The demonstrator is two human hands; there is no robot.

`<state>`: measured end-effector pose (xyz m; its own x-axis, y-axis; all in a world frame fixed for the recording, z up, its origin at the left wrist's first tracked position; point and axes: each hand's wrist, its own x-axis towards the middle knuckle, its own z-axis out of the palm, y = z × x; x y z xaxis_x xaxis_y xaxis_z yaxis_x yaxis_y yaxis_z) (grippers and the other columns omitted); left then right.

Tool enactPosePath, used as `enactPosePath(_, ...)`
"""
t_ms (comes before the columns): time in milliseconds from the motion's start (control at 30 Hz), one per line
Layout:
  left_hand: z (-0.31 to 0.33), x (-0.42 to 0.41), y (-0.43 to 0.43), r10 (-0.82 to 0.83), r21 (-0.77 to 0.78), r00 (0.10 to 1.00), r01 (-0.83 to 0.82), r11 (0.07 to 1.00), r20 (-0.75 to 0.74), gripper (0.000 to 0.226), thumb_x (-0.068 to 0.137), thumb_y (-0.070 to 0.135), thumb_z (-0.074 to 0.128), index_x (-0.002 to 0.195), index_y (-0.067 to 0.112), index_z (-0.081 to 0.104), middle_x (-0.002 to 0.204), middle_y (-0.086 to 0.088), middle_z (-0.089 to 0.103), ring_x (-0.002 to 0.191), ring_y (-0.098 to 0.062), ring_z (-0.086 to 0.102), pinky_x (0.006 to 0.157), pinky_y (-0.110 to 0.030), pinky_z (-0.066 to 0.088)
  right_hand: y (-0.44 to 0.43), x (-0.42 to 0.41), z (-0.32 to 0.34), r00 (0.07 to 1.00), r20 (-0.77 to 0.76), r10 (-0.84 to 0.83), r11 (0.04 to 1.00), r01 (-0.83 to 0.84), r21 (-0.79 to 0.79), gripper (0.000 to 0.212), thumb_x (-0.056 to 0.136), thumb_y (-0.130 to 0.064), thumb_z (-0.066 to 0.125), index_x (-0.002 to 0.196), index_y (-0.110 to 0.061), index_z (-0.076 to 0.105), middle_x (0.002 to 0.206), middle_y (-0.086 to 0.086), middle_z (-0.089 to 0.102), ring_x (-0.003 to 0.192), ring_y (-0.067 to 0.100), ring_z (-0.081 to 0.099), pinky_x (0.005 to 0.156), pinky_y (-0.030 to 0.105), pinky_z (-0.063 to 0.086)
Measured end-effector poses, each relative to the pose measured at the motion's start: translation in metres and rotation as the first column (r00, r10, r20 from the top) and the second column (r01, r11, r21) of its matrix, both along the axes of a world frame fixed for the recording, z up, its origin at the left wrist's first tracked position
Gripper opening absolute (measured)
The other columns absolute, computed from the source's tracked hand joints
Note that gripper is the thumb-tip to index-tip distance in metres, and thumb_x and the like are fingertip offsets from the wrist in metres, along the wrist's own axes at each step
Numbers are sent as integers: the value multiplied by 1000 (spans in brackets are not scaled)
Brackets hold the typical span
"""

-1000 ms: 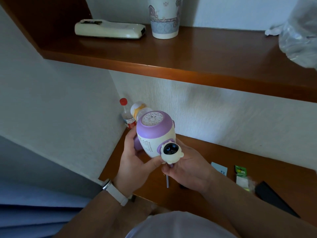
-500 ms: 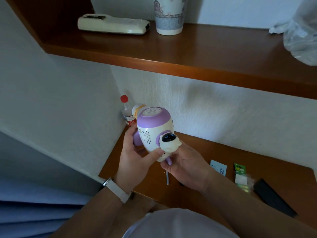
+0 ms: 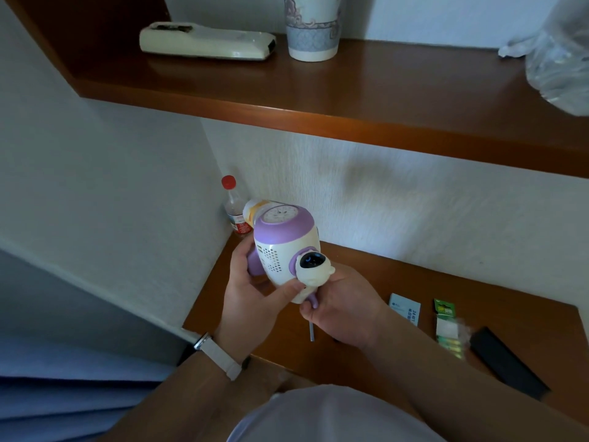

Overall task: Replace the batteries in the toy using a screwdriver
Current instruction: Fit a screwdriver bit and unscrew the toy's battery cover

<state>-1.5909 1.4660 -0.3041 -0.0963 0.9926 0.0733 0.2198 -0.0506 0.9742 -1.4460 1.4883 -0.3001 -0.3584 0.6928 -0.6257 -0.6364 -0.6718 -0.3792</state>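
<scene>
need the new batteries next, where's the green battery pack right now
In the head view the green battery pack lies on the wooden desk, lower right, between the white card and the black slab, right of the right hand gripping the screwdriver.

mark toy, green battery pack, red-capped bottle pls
toy [image 3: 287,252]: head view, on the white body under the purple top.
green battery pack [image 3: 447,328]: head view, on the white middle panel of the card.
red-capped bottle [image 3: 233,208]: head view, on the clear shoulder below the cap.
</scene>
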Motion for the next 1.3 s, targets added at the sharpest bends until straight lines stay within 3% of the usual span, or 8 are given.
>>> enactPosePath(233,-5,-2,-1,18,-22,1000,-18,1000,4,96,62,38,80,146,19,36,130,6,56,120,-10,58,87,-25,58,-4,1,1,999,25,47,998,-48,30,23,93,0,38,96,-11,57,59,7,65,64,17,61,56,27,49)
enactPosePath(400,-3,1,4,61,-53,996,-58,997,60,91,64,35,79,144,18,39,125,8,58,112,1,58,81,-14,54,-9,2,2,989,89,116,935,-139,326,19,81,-10,58,92,-15,72,96,8,64,96,22,60,88,39,51)
enactPosePath(500,-13,-2,5,107,-109,989,-97,989,100,89,65,41,79,143,20,42,124,6,60,112,-7,61,80,-24,58,-15,3,0,997,-40,59,983,-51,178,27,84,-4,54,99,-10,76,111,18,65,108,25,64,82,35,57)
enactPosePath(633,-24,-6,8,173,-205,970,-136,969,170,89,64,49,81,140,20,45,124,1,64,113,-18,65,85,-43,61,-19,0,-1,986,165,30,981,-61,186,27,95,-16,56,122,-17,60,121,10,66,107,23,68,85,34,58)
enactPosePath(700,-27,-6,9,199,-263,954,-138,955,223,92,62,55,85,138,21,47,124,1,65,112,-21,66,84,-49,60,-21,-5,-4,900,428,76,943,-204,262,33,93,-23,63,124,-25,53,121,1,64,104,17,69,82,30,58)
enactPosePath(800,-29,-5,10,227,-328,931,-127,936,287,89,61,51,84,137,22,48,122,2,66,110,-23,68,78,-46,62,-25,-7,-10,603,797,37,843,-447,299,46,86,-39,69,123,-38,43,120,-11,58,98,11,67,80,28,60)
enactPosePath(1000,-33,-11,10,266,-389,909,-130,912,320,87,58,44,81,136,22,48,119,3,66,106,-21,69,78,-46,62,-28,-11,-15,174,967,-187,763,-595,254,40,82,-49,70,112,-35,48,114,-16,48,92,1,56,69,12,49)
enactPosePath(1300,-44,-33,13,236,-437,914,-74,897,330,79,65,35,82,136,25,48,120,5,64,105,-18,68,76,-41,63,-27,-41,-22,35,965,-259,767,-600,228,27,84,-45,69,98,-28,53,92,-13,55,80,6,56,67,20,53)
